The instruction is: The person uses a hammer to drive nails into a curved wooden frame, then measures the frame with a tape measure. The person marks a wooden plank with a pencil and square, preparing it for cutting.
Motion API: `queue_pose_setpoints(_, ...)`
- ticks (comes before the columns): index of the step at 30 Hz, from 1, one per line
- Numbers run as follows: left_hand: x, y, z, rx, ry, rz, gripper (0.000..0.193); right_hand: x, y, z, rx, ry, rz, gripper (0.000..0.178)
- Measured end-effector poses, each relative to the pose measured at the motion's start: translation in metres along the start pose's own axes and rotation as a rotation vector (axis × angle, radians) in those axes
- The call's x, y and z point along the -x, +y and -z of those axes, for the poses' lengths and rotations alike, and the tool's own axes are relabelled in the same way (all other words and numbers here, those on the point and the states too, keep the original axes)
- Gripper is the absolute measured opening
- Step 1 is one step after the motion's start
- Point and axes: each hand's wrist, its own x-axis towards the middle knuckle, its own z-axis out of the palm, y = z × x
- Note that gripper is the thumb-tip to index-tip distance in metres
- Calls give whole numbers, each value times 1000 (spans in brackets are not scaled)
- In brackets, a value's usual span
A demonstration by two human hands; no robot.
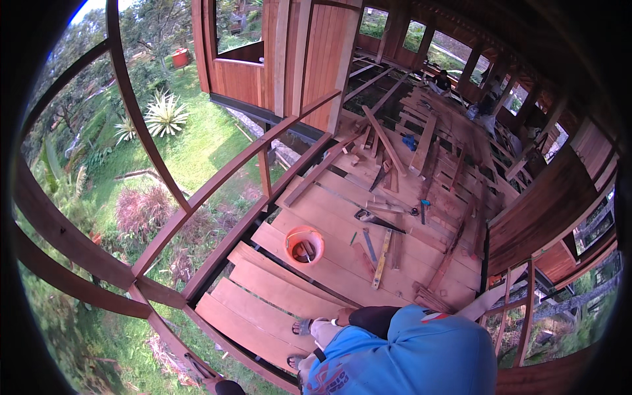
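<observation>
My left hand, below a dark sleeve at the lower edge, is closed beside the slanting wooden post. A slim dark thing runs from its fingers along the post; its kind is not clear. My right hand is near my bent knee, at the end of a black sleeve; its fingers are too small and covered to make out. Both my sandalled feet stand on loose-laid floor planks. An orange bucket with dark tools inside stands beyond them.
A handsaw, a yellow spirit level and several offcuts lie on the boards. Gaps show between planks. A wooden railing borders the drop to the grass. Farther back, a person sits among lumber.
</observation>
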Motion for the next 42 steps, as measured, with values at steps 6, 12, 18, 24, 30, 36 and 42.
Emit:
queue_pose_setpoints(6,-10,-3,20,-151,-16,-38,63,25,-23,2,43,-62,58,51)
queue_pose_setpoints(12,-51,-20,-3,-73,36,61,54,34,-39,26,199,-71,105,48)
queue_pose_setpoints(18,-51,-14,15,208,77,148,53,25,-50,57,249,-98,179,44)
queue_pose_setpoints(24,-15,18,80,644,107,-43,52,13,-99,84,297,-132,252,40)
queue_pose_setpoints(30,100,46,127,1409,-138,-318,51,4,-184,99,-104,-316,245,38)
queue_pose_setpoints(36,244,4,274,1584,-185,-443,43,49,-339,104,-391,-494,614,42)
queue_pose_setpoints(42,299,-91,417,1349,476,-722,62,220,-489,133,-489,-627,1167,33)
